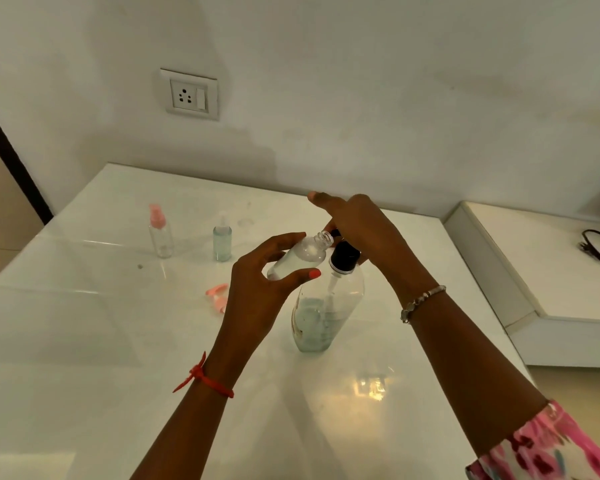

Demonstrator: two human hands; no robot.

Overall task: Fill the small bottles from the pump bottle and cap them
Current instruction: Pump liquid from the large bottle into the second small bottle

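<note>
Left hand (257,289) fingers and thumb wrap the small bottle (302,254), tilted, mouth at the nozzle. Right hand (357,230) presses flat-fingered on the pump bottle (326,306), mid-table. Pink cap (217,296) lies just left. Pink-topped bottle (160,233) and clear-topped bottle (222,240) stand well apart, far-left. The table (84,341) stretches wide toward its near edge.

The head camera looks forward and down across the table (84,341) toward the wall (361,81).
</note>
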